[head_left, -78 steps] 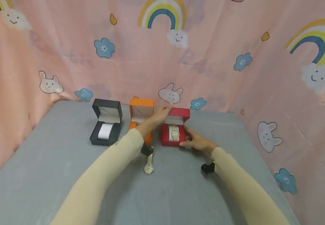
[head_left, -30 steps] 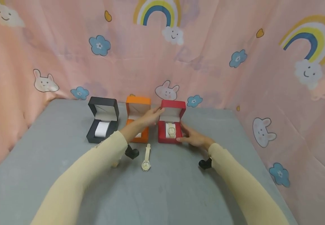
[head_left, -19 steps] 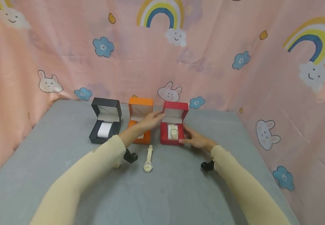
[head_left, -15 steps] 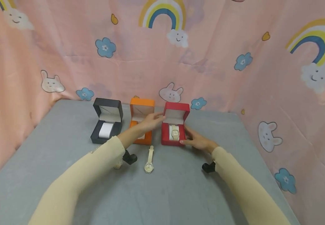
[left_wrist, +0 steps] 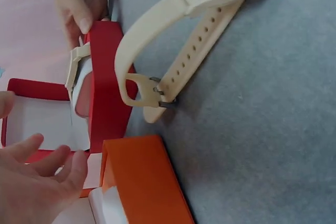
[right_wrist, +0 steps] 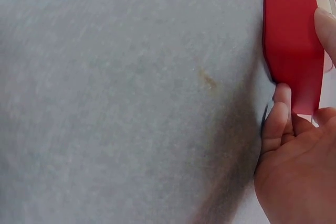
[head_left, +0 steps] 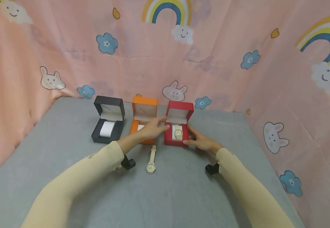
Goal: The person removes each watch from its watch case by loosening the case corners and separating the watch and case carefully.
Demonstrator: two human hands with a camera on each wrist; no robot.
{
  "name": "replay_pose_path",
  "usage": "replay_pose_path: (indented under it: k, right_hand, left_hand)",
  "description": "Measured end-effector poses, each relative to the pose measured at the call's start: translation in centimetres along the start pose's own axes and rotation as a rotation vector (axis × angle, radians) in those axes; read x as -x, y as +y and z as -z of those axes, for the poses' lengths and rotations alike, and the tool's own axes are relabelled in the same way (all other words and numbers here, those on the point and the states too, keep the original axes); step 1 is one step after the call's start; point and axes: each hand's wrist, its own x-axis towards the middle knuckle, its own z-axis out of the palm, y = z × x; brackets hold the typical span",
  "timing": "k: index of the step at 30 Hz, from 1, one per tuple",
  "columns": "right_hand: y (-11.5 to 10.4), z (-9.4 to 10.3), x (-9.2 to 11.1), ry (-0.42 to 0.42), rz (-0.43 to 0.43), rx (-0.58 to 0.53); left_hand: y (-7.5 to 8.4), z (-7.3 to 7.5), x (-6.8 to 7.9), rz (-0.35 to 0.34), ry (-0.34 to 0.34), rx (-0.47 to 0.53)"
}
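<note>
A red watch box (head_left: 176, 142) stands with its lid up, a cream square-faced watch (head_left: 178, 132) strapped round its white cushion. My right hand (head_left: 202, 141) grips the box's right side, thumb on the front edge and fingers along the side; the right wrist view shows the fingers (right_wrist: 275, 124) low against the red wall. Relaxed, fingers spread and holding nothing, my left hand (head_left: 153, 128) hovers by the red box's left edge, over the orange watch box (head_left: 145, 100). The left wrist view shows its fingers (left_wrist: 55, 158) apart, in front of the raised red lid (left_wrist: 37, 88).
A black watch box (head_left: 109, 100) with a bare white cushion stands open at the left. A cream round-faced watch (head_left: 151, 167) lies on the grey tabletop (head_left: 165, 196) in front of the boxes. Another watch is mostly hidden under the left sleeve (head_left: 96, 167). A patterned pink curtain (head_left: 142, 69) hangs behind.
My left hand was at the red lid's top; the lid has since tilted further back and the hand has come down and away from it. The right hand stays on the box.
</note>
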Motion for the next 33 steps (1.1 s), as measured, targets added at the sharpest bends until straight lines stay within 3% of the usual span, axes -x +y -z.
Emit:
replay_pose_path:
  k: [8, 17, 33]
  right_hand:
    - [-0.2, -0.2, 0.4, -0.001, 0.002, -0.008]
    - [-0.3, -0.3, 0.2, -0.006, 0.015, 0.005]
    - [-0.1, -0.1, 0.1, -0.014, 0.023, 0.030]
  left_hand:
    - [-0.6, -1.5, -1.1, -0.123, -0.085, -0.106]
    - [-0.8, -2.5, -2.0, -0.133, -0.054, -0.237]
    - [-0.1, -2.9, -2.9, -0.093, -0.044, -0.362]
